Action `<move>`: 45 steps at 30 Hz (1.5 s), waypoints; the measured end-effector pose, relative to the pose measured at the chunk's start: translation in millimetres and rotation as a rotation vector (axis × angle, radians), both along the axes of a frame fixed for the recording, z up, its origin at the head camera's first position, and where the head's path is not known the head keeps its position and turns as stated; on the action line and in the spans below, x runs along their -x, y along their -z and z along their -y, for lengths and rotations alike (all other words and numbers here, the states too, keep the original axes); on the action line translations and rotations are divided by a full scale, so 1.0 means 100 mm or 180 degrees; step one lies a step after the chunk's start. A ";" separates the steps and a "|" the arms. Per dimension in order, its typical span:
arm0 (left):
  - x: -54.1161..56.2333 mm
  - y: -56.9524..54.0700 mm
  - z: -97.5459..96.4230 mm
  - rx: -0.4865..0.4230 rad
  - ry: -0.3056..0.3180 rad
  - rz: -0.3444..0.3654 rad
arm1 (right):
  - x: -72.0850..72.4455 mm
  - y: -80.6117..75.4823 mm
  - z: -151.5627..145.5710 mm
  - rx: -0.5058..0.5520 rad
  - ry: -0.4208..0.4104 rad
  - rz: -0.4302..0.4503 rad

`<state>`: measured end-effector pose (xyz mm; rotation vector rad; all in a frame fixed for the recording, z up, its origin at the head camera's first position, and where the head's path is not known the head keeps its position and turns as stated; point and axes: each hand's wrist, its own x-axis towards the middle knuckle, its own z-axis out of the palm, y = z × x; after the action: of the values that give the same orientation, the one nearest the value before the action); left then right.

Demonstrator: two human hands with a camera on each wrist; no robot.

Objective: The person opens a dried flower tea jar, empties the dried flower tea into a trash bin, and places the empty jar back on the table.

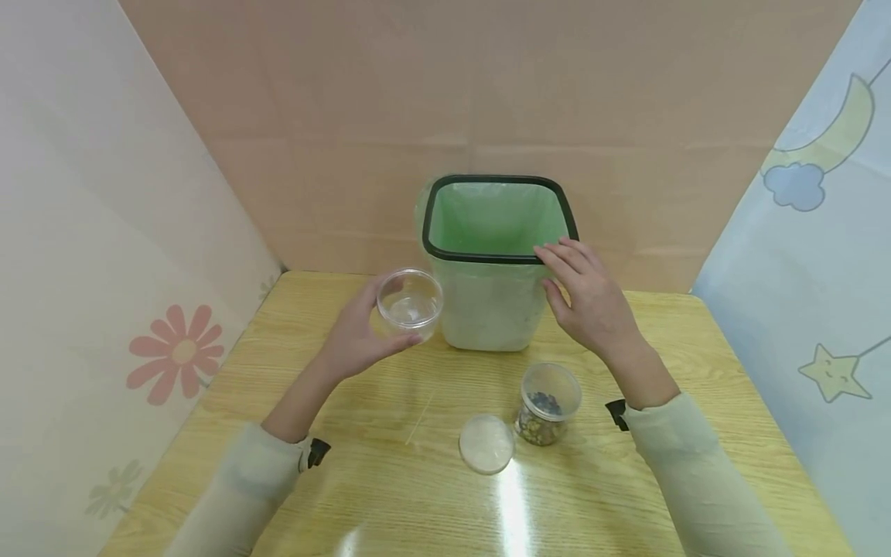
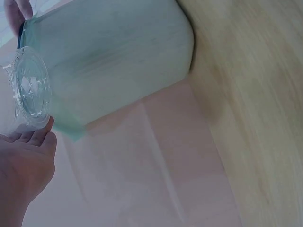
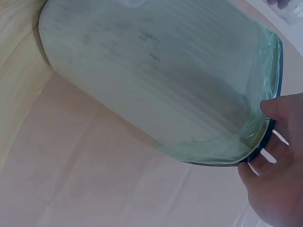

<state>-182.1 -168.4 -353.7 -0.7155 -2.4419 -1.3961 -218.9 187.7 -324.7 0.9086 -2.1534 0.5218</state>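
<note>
My left hand [image 1: 355,333] grips a clear round plastic jar [image 1: 411,309] in the head view, thumb on its near side. The jar has no lid on and looks empty; in the left wrist view the jar [image 2: 32,87] lies across my fingers. A trash bin [image 1: 487,305] with a black rim and a thin green bag lining stands just right of the jar. At the bin's right front corner, my right hand [image 1: 588,298] holds the rim, fingers over the top edge and thumb against the outside. The right wrist view shows the thumb on the bag's folded edge [image 3: 258,118].
Nearer on the wooden table [image 1: 362,472] stands an open clear jar [image 1: 546,406] with dark and tan bits inside. A round translucent lid [image 1: 486,444] lies left of it, and a thin pale stick [image 1: 419,418] farther left. A plain pinkish wall [image 1: 348,116] rises behind the bin.
</note>
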 end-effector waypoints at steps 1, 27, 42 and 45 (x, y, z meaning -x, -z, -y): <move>0.00 0.03 0.00 -0.0014 0.0013 0.0022 | 0.00 0.00 0.00 -0.0001 0.0000 0.0002; -0.21 0.71 -0.14 0.0225 0.0042 0.0781 | -0.01 0.01 0.00 0.0004 -0.0018 -0.0005; -0.26 0.93 -0.20 0.0317 0.0103 0.1245 | 0.00 0.00 0.00 0.0016 -0.0030 0.0000; -0.26 0.96 -0.21 0.0340 0.0092 0.1289 | 0.00 0.00 0.00 0.0020 -0.0035 0.0003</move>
<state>-156.0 -146.9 -449.8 -0.5321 -2.8403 -1.5597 -218.7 187.3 -324.6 0.9173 -2.1477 0.5341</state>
